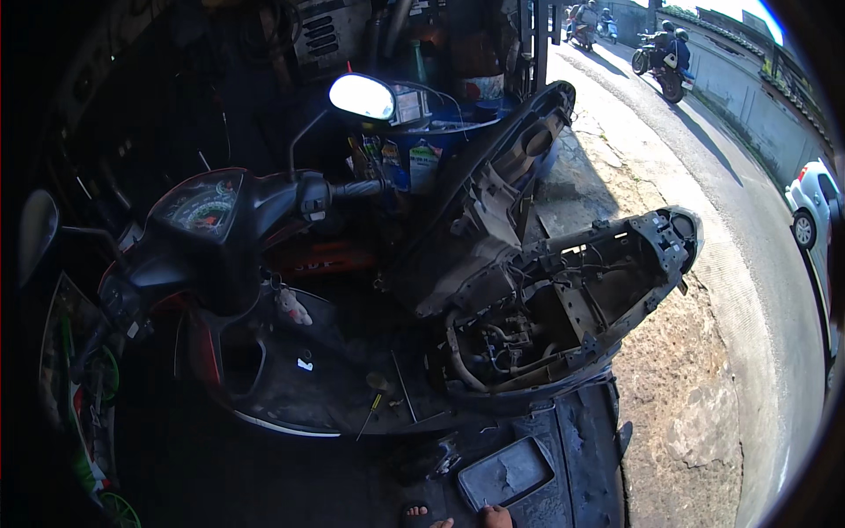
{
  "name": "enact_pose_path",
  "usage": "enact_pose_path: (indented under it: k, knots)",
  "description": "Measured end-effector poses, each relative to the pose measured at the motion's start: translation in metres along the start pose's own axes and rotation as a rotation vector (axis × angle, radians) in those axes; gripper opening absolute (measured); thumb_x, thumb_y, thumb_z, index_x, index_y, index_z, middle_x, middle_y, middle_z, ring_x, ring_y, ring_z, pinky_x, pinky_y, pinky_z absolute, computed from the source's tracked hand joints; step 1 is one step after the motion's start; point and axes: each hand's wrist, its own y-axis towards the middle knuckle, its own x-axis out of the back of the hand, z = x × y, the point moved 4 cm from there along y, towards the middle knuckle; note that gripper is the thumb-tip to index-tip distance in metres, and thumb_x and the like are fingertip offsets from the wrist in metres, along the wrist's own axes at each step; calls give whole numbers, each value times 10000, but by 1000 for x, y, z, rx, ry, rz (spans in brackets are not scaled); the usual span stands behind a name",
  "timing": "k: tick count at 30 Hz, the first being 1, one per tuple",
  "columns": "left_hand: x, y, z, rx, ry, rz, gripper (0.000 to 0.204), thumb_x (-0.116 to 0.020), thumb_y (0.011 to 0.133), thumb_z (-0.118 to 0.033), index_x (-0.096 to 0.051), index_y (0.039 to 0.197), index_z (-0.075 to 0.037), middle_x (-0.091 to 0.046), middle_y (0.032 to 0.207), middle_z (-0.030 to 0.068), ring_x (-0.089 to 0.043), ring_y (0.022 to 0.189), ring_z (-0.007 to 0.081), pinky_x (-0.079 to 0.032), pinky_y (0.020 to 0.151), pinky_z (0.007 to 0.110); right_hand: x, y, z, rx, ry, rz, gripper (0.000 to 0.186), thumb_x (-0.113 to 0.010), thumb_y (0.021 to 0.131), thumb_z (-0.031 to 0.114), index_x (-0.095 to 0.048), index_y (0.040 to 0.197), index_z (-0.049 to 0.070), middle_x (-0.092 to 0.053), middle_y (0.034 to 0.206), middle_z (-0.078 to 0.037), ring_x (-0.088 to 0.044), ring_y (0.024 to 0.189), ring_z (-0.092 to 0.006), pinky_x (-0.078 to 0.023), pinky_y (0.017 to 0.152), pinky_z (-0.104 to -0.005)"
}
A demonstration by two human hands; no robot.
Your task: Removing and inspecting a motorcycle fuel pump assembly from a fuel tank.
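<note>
At the lower edge, my right hand (497, 517) is closed beside the near rim of a shallow grey metal tray (480, 495); a small light tip shows at its fingers, too small to name. Only a bit of my left hand (443, 524) shows, cut off by the frame, so its fingers cannot be read. Left of the tray lies a dark part with a shiny metal end (449, 458). Above stands a scooter (264, 238) with its seat (493, 202) tipped up, baring the engine bay (506, 339). A yellow-handled screwdriver (376, 402) and a thin metal rod (403, 385) rest on its footboard.
A sandalled foot (416, 510) is left of my hands. A white plush figure (295, 308) hangs below the handlebar. Behind the scooter, a blue drum (449, 136) bears bottles and packets. A sunlit road on the right carries motorcycles (667, 62) and a white car (814, 198).
</note>
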Motion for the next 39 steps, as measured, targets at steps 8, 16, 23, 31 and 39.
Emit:
enact_pose_path:
  k: [8,16,23,31,39]
  knots:
    - [-5,15,-78,-743,662,54,414,-622,952,-349,-624,1175,0,-717,1010,177,-694,932,319,-534,836,434,-15,19,-13,33,641,-241,306,-459,1020,234,-646,958,0,-642,816,-97,-618,714,-196,-507,627,-339]
    - [8,-61,-102,-958,209,291,321,-655,921,-135,-613,1198,22,-711,984,102,-646,856,153,-531,789,299,-47,222,-108,327,652,-644,370,-524,979,323,-667,1109,8,-690,827,-141,-646,726,-246,-502,686,-378]
    - [50,-79,-73,-1187,503,90,269,-646,928,-118,-636,1160,16,-705,951,91,-641,844,145,-530,773,302,-51,182,-9,585,761,-593,272,-534,999,238,-665,1023,0,-627,741,-41,-576,663,-107,-463,600,-276]
    - [89,-117,-65,-1515,456,263,197,-638,934,-121,-676,1045,38,-716,898,104,-676,776,142,-559,752,296,-85,81,39,786,726,-472,284,-499,1014,244,-625,1038,-9,-598,755,-24,-541,662,-96,-447,606,-276]
    - [71,-42,-215,-1525,448,-49,282,-639,938,-236,-683,1014,31,-697,806,74,-654,750,131,-516,703,290,-87,84,-20,807,382,-513,332,-501,997,244,-654,1069,-42,-675,864,-120,-623,803,-194,-488,741,-352]
